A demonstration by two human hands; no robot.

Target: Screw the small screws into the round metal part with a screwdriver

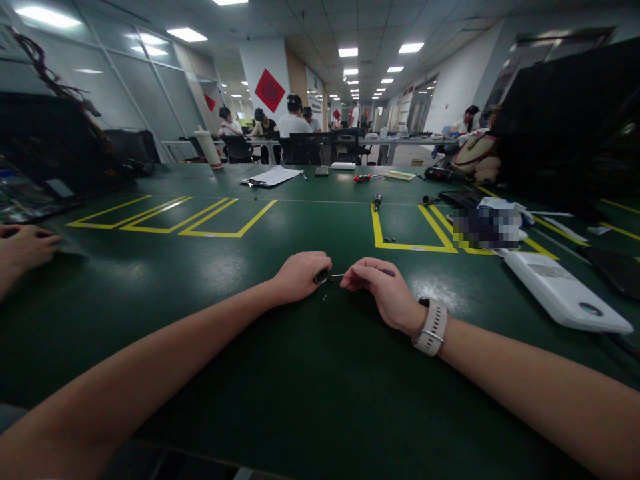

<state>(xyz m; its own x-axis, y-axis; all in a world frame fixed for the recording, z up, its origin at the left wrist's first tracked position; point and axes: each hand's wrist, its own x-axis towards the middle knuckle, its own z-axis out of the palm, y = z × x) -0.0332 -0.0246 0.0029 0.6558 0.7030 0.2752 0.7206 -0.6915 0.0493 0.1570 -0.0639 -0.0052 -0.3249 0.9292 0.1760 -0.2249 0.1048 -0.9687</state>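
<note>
My left hand (303,275) is closed around a small dark cylindrical part (321,275), whose round end faces me. My right hand (375,287), with a pale watch strap at the wrist, pinches a thin screwdriver (337,275). Its metal shaft reaches across to the round end of the part; whether the tip touches is too small to tell. The dark handle lies mostly hidden within my right fingers. Just below, tiny metal pieces (325,298), perhaps screws, rest on the green tabletop (320,373).
Yellow tape outlines (415,249) mark the table, with a metal part (377,201) at one corner. Beyond lie a red screwdriver (363,178) and a clipboard with papers (274,176). A white device (565,290) sits right. Another person's hand (27,250) rests far left.
</note>
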